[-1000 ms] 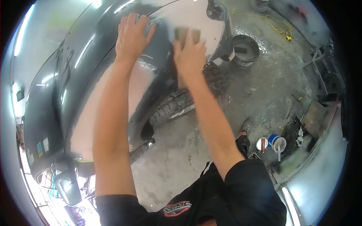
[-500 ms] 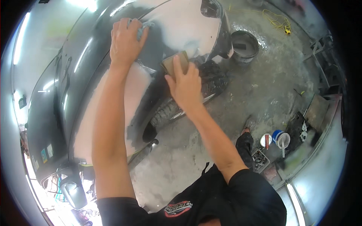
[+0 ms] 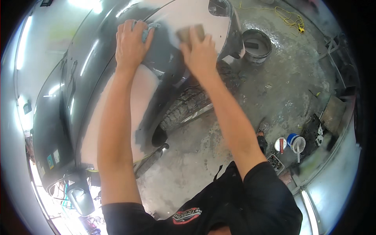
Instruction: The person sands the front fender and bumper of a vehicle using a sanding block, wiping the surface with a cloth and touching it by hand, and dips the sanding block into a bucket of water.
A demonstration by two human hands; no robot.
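A dark grey car body (image 3: 164, 43) lies under both hands, with pale pinkish filler patches (image 3: 145, 90) on its panels. My left hand (image 3: 131, 45) rests on the upper panel, closed on a light blue cloth (image 3: 148, 29) that shows between thumb and fingers. In my right hand (image 3: 201, 53) is a brownish-olive sanding block (image 3: 190, 34), blurred by motion. It lies against the large pale patch near the car's front corner. My index finger stretches along its top, the thumb at its near side.
Below the fender is a tyre (image 3: 186, 105). On the wet concrete floor stand a black bucket (image 3: 256, 45) of greyish water, a blue-rimmed tub (image 3: 296, 143) with a stick, a white lid (image 3: 280, 145) and a crate (image 3: 276, 163). A yellow cord (image 3: 290, 21) lies farther off.
My right hand has slid the sanding block up and slightly right, from the panel's lower edge onto the pale patch. My left hand stays in place on the cloth.
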